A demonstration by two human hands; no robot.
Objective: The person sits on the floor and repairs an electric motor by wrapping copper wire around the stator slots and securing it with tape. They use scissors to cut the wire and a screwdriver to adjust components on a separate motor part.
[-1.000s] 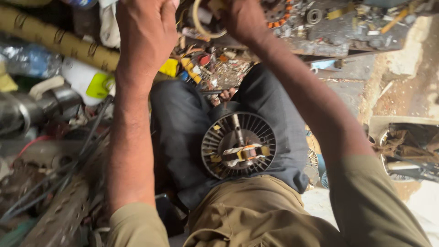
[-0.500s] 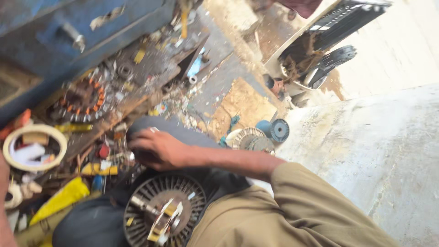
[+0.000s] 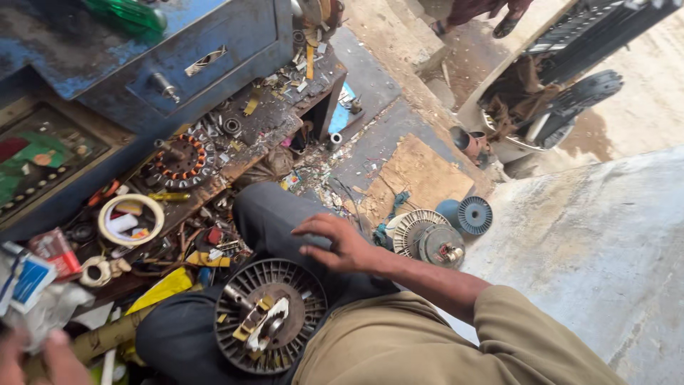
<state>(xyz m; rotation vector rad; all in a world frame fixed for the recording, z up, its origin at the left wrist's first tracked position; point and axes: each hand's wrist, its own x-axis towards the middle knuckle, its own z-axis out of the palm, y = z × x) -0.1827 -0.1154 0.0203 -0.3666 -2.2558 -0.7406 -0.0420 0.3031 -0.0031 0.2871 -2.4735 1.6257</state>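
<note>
A black round finned motor disc (image 3: 271,314) with a metal hub lies on my lap, on the dark trousers. My right hand (image 3: 338,242) rests on my knee just above and to the right of the disc, fingers spread, holding nothing. My left hand (image 3: 32,356) shows only as fingertips at the bottom left corner, next to a crumpled white bag (image 3: 43,310) and a small blue and white box (image 3: 28,278). Its grip is hidden by the frame edge.
A cluttered wooden bench on the left carries a copper-wound stator (image 3: 182,160), a tape ring (image 3: 132,219) and small scraps. A blue metal drawer cabinet (image 3: 206,57) stands behind it. On the floor lie a second motor disc (image 3: 420,235), a blue spool (image 3: 474,214) and a board (image 3: 417,171). Another person's feet (image 3: 477,14) are at the top.
Both hands have come down from the bench. The right hand now lies on my knee, the left has dropped to the bottom left corner. The view has swung toward the floor on the right.
</note>
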